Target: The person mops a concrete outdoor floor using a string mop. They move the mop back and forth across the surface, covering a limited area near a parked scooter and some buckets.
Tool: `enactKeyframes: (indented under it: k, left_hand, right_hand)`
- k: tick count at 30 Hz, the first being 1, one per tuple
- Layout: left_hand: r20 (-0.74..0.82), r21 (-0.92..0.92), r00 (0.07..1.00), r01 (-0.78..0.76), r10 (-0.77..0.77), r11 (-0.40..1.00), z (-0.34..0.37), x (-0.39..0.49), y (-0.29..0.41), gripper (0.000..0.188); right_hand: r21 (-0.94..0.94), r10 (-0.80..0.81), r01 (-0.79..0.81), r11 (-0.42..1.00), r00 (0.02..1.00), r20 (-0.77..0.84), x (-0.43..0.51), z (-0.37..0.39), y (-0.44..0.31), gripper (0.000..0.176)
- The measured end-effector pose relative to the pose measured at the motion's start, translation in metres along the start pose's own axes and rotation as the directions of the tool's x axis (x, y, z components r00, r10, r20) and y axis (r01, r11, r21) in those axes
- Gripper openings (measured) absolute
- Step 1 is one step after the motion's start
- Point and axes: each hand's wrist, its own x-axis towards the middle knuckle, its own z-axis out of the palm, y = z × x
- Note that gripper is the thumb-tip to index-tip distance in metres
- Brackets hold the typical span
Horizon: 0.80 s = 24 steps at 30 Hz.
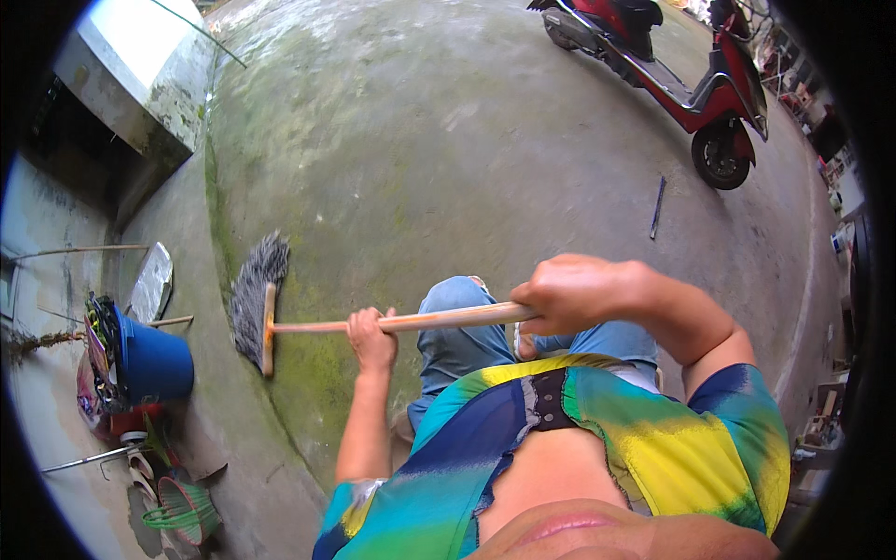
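Observation:
A mop with a wooden handle (448,319) lies across in front of me, its grey string head (257,297) on the mossy concrete floor at the left. My left hand (372,339) is closed around the middle of the handle. Near the handle's end, in front of my knees, my right hand (570,294) grips it from above. The wooden crossbar (269,329) joins the handle to the grey strings.
A red scooter (672,91) stands at the upper right, with a thin dark stick (657,208) on the floor near it. Along the left wall are a full blue bucket (155,358), a silvery sheet (152,283) and a green-and-red wire basket (187,511).

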Motion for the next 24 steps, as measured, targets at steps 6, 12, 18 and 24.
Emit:
enactKeyframes:
  k: [6, 12, 18, 24]
  left_hand:
    - [-0.022, -0.074, 1.000, -0.017, 0.016, 0.997, 0.005, -0.004, 0.044, 0.033]
    - [-0.016, 0.024, 1.000, -0.017, 0.017, 1.000, 0.023, 0.008, 0.026, 0.032]
    - [-0.009, -0.003, 0.998, -0.055, 0.055, 0.999, 0.018, -0.001, 0.017, 0.033]
    - [0.052, -0.041, 0.996, -0.068, 0.070, 0.997, 0.027, 0.020, 0.002, 0.032]
  right_hand:
    - [0.024, 0.072, -0.069, 0.997, 0.989, -0.133, -0.026, -0.009, 0.027, 0.025]
    - [0.050, 0.051, -0.038, 0.998, 0.955, -0.293, -0.016, 0.007, 0.038, 0.023]
    - [-0.020, -0.026, 0.020, 1.000, 0.924, -0.382, -0.025, 0.032, 0.037, 0.023]
    - [0.022, -0.032, 0.048, 0.999, 0.888, -0.459, -0.030, 0.048, 0.028, 0.018]
